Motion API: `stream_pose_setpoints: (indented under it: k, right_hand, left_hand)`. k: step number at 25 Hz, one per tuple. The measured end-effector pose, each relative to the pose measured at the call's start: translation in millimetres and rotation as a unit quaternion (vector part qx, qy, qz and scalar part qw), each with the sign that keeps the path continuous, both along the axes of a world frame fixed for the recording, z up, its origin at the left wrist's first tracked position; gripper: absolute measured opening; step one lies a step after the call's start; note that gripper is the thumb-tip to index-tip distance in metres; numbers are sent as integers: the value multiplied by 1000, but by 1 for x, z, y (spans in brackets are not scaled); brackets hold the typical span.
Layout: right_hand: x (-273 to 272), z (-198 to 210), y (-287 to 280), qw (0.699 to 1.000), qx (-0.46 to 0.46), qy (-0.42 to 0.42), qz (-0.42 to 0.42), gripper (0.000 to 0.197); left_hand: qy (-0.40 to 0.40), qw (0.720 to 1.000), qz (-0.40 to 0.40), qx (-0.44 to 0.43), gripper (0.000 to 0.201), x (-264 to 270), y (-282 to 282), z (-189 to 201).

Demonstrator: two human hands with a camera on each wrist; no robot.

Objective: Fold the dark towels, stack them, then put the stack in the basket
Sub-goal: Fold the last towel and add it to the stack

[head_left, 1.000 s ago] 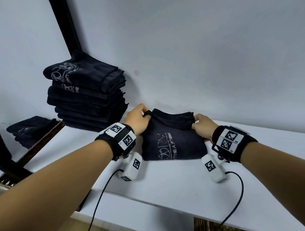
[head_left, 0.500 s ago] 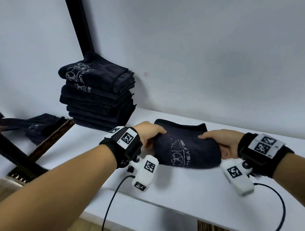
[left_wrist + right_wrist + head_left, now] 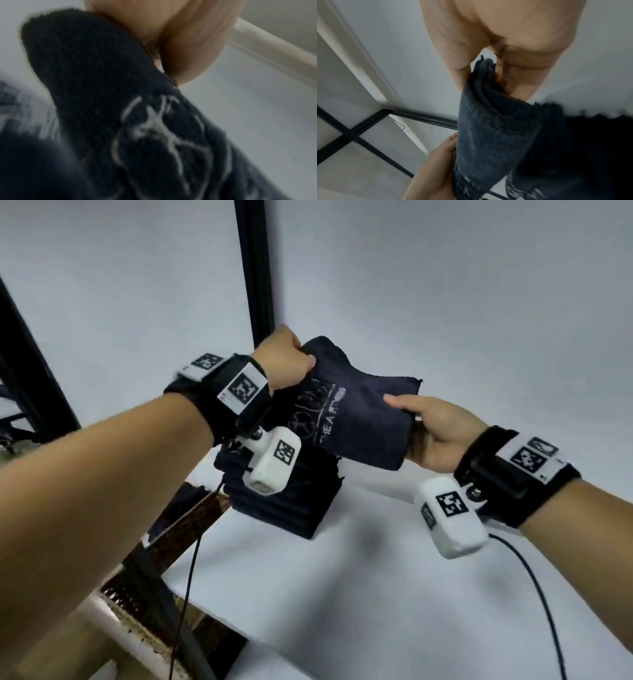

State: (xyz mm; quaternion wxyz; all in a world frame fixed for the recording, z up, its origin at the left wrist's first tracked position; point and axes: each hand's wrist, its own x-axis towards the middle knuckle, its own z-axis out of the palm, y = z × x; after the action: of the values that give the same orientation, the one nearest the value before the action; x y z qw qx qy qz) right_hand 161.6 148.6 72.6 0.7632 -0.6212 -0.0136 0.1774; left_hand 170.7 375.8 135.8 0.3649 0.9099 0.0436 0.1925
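Note:
A folded dark towel (image 3: 356,419) with a white logo hangs in the air between both hands, above the stack of folded dark towels (image 3: 291,501) on the white table (image 3: 342,594). My left hand (image 3: 291,364) grips its far left corner. My right hand (image 3: 428,426) pinches its right edge, thumb on top and fingers underneath. The left wrist view shows the towel (image 3: 120,121) close up and blurred under the left hand (image 3: 171,40). In the right wrist view the towel (image 3: 488,128) is pinched by the right hand (image 3: 496,60), with the left hand (image 3: 436,162) below.
A black vertical post (image 3: 255,268) stands against the white wall behind the stack. At the table's left edge lies a brown wooden rim (image 3: 185,529) with more dark cloth (image 3: 178,501) beyond it. A black cable (image 3: 534,594) trails across the table from my right wrist.
Both hands have lifted the folded towel off the table and carried it left, over the stack. The camera view has swung left and closer.

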Motion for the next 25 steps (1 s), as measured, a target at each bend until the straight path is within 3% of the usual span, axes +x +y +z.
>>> stream_pose_setpoints:
  k: [2,4,5,8,10,12,15,16,18,20,23,25]
  right_hand:
    - [22,13,45,1000,30,-3,-4,21]
    - [42,1,84,1000,6,2,-18,11]
    - [58,-15,95,999,-36,-9,-26,18]
    - [93,-52,107,994,-98,-22,-37,60]
    - [84,-49,109,995,-79,3,-53,53]
    - [73,-49,105,991,-120,14,-58,50]
    - [65,-60,103,980,-182,46,-61,98]
    - [60,-61,103,981,-178,67,-48,96]
    - [48,-61,105,985,-142,97,-12,67]
    - [46,-69,105,987,-98,126,12,51]
    - [46,-79,112,986,-62,150,31,56]
    - [45,-80,115,986,-79,148,19,58]
  left_hand:
    - [-32,987,75,137,41,21,22,25]
    - [20,963,107,246,44,40,44,9]
    - [70,955,100,272,45,52,53,-10]
    - [180,954,80,228,42,63,72,-60]
    - [195,962,83,171,45,63,79,-75]
    - [198,967,94,131,48,63,80,-81]
    - [219,962,111,121,50,74,86,-90]
    - [227,960,109,120,51,75,88,-92]
    - [234,961,101,112,49,77,87,-94]
    - [245,959,83,119,46,77,86,-94]
    - [269,951,62,137,45,78,86,-93]
    - [269,957,54,97,47,81,92,-96]
